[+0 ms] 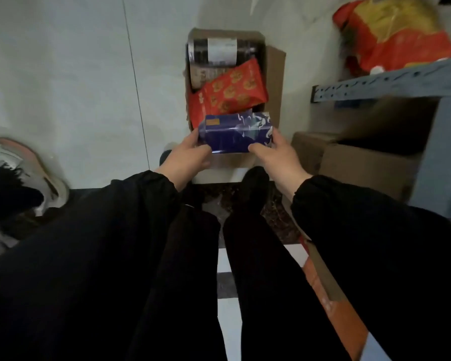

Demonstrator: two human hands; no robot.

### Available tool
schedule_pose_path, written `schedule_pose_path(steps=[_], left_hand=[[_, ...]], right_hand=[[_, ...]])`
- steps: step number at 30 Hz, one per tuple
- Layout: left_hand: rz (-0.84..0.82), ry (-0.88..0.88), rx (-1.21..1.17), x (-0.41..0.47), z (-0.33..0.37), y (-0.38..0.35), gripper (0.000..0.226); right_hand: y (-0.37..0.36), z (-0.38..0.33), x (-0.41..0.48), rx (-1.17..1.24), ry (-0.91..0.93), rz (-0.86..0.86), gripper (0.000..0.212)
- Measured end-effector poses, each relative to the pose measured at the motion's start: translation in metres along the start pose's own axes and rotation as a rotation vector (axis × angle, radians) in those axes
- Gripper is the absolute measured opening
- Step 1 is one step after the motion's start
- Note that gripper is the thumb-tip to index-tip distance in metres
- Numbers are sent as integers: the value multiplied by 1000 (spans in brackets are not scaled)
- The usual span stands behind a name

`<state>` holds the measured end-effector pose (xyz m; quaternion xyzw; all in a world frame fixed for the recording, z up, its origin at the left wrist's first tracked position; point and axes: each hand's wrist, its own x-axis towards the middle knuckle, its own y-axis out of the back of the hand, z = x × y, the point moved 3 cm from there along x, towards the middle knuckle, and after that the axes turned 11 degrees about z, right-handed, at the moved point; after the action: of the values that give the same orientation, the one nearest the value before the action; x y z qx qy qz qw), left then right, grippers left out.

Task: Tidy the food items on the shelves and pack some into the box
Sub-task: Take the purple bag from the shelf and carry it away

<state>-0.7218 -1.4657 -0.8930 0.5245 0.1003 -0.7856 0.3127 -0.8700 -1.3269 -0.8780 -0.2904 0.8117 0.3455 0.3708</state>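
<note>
An open cardboard box stands on the floor ahead of my feet. Inside it lie a dark jar with a white label at the far end and a red patterned snack bag in the middle. Over the box's near end I hold a dark blue packet with white swirls. My left hand grips its left end, my right hand its right end. Both sleeves are black.
A blue-grey metal shelf runs along the right, carrying a red and yellow bag. Brown cartons sit beneath it. A shoe lies at the left. An orange carton edge slants near my right leg.
</note>
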Motion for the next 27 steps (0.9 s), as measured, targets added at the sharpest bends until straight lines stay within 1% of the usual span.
schedule_pose_path(steps=[3,5,6,7,8,9,10,12,13,15,18,20,23,25,27], left_hand=[[4,7,34,40,-25,-4,57],[44,-13,78,58,-34,-5,57],[56,-57,119,63,-36,-6,56],[61,-126,182,64,-36,-8,58],[63,-210,279,65,-36,-12,65],[58,-284,417,65,-38,-15,74],[53,-325,562,65,-40,-19,83],[58,-344,763,69,-48,-21,97],[61,-353,836,72,-50,-22,102],[81,-391,974,76,-50,-24,104],[108,-392,1139,79,-43,-23,101],[134,-408,1217,75,-39,-20,97],[223,-604,1281,52,-30,-14,96],[279,-742,1297,23,-25,-7,96],[310,-818,1314,-13,-17,1,95]], right_hand=[[-17,27,33,-55,3,-43,42],[-25,37,51,-92,29,-65,54],[-28,40,57,-120,56,-66,61],[-29,42,61,-171,93,-57,68],[-32,43,64,-244,131,-56,76],[-36,45,66,-346,162,-75,87],[-39,47,66,-481,170,-112,97],[-43,53,63,-720,184,-187,106],[-44,56,64,-787,205,-201,108],[-42,56,66,-845,218,-205,111],[-39,50,69,-914,215,-201,110],[-36,45,64,-1035,305,-151,108],[-31,38,33,-1141,592,-27,103],[-25,39,0,-1150,676,-15,103],[-15,34,-36,-1146,695,2,103]])
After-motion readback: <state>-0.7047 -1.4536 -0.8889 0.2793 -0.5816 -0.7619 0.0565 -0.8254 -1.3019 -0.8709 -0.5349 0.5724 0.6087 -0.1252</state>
